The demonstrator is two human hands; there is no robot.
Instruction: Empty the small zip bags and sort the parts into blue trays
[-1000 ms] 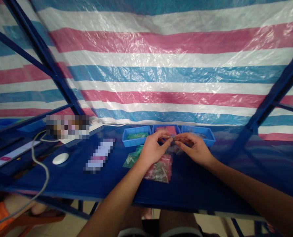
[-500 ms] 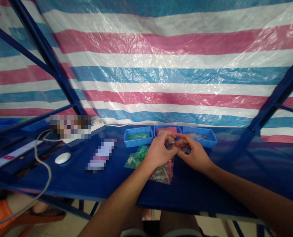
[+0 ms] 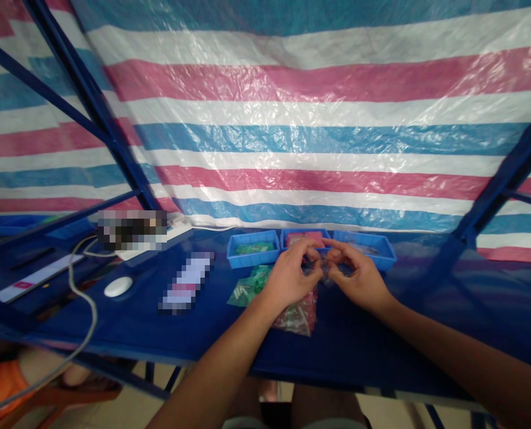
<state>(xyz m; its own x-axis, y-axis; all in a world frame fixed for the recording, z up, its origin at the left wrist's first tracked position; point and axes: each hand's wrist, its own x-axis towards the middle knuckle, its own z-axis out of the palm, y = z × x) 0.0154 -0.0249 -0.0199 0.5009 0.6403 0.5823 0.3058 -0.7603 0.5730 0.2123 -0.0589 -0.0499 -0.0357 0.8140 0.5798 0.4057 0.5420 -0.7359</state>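
Note:
My left hand (image 3: 292, 273) and my right hand (image 3: 359, 277) meet above the blue table, thumbs and fingers curled in a pinch. Between them is a small clear plastic bag (image 3: 326, 273), mostly hidden by the fingers; its contents cannot be made out. Beneath my left forearm lie green-tinted bags (image 3: 246, 290) and red-tinted bags (image 3: 298, 317) with small metallic pieces inside. Just behind the hands stand three blue bins: the left bin (image 3: 254, 260) holds green bags, the middle bin (image 3: 284, 239) red ones, and the right bin (image 3: 385, 260) clear ones.
To the left on the table (image 3: 126, 322) are a white mouse (image 3: 118, 286), a blurred-out phone-like object (image 3: 187, 283) and a pale cable (image 3: 90, 310). A striped plastic sheet (image 3: 314, 137) hangs behind, between blue frame posts (image 3: 113, 137). A person in orange (image 3: 1, 381) sits at lower left.
My fingertips have drawn slightly apart, and more of the clear bag shows between them. The whole view has shifted a little, so the table things appear farther right.

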